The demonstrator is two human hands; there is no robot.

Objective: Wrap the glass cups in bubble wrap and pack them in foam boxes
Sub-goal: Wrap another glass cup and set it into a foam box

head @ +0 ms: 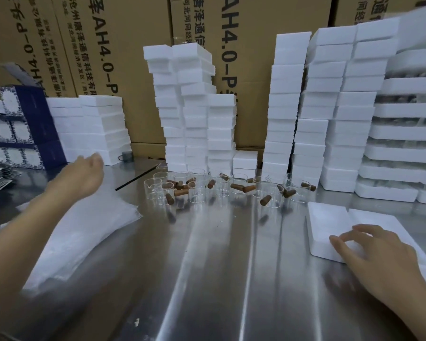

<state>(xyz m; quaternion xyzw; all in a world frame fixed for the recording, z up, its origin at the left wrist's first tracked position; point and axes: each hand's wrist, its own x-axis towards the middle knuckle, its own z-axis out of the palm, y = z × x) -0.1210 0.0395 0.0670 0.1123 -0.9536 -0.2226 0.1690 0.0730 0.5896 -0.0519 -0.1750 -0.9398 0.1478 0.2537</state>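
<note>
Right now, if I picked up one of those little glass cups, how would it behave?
Probably light but fragile: the glass cups look thin and clear. Each wooden handle sticks out sideways, so a nudged cup might tip that way. On the shiny steel table it would likely slide into its close neighbours.

Glass cups (221, 188): clear, short, with brown wooden side handles, standing upright in a loose cluster mid-table. Bubble wrap (84, 232): stack of translucent sheets lying flat at the left, slightly fanned. Foam boxes (288, 107): white, stacked in tall columns just behind the cups; one open foam box (327, 217) lies flat at front right, two halves side by side.
</note>
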